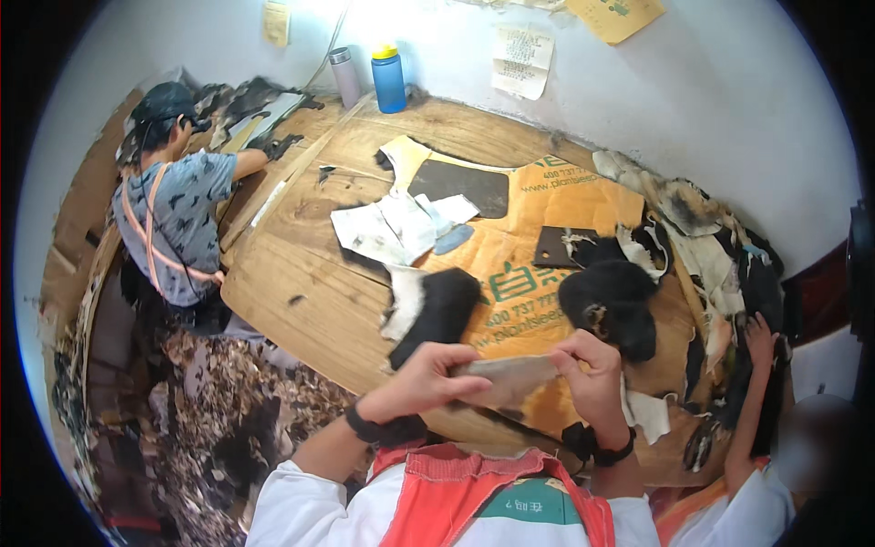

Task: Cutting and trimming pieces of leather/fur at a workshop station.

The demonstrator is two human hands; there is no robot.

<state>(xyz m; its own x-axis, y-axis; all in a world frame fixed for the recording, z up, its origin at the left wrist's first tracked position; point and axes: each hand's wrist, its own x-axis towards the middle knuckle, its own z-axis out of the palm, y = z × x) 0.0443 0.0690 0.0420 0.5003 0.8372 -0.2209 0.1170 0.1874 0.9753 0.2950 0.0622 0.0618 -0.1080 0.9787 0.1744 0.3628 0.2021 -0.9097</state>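
Passage lies over the surface [301, 242] inside its left edge; a held grey piece [510, 377] bars the near edge, heaped scraps [722, 251] the right.

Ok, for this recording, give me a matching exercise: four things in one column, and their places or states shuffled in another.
Column one
1. blue bottle
2. pale hide piece
3. orange printed sheet
4. dark cap

Column two
A. lying on the wooden table, partly covered by other pieces
B. on the head of the co-worker at the left
C. held between the left hand and right hand
D. upright near the wall, with a yellow lid

Pairs: 1-D, 2-C, 3-A, 4-B
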